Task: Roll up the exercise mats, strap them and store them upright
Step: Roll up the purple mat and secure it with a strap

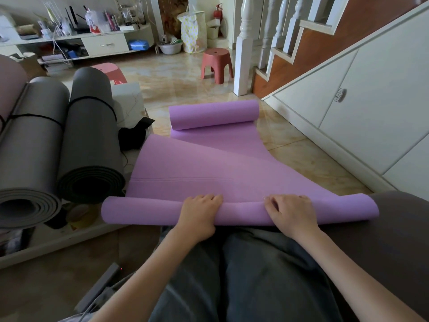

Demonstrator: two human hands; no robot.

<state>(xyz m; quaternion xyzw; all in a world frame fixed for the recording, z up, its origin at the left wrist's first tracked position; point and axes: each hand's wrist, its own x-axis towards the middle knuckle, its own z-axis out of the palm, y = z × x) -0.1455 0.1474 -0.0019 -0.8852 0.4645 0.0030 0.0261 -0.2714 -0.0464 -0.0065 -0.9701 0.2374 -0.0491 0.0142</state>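
A purple exercise mat (197, 168) stretches from my lap out over the tiled floor. Its near end is curled into a thin roll (144, 212) lying across my knees, and its far end (213, 113) is curled up too. My left hand (197, 213) and my right hand (290, 214) both rest on top of the near roll, fingers curled over its front edge and gripping it. Two grey mats (90, 135) lie rolled on the left, each bound by a black strap (92, 99).
A black strap or cloth (134, 133) lies on the floor beside the purple mat. A red stool (217, 65) stands farther back, near the white stair post (242, 56). White cabinet doors (348, 112) run along the right. A cluttered low shelf fills the far left.
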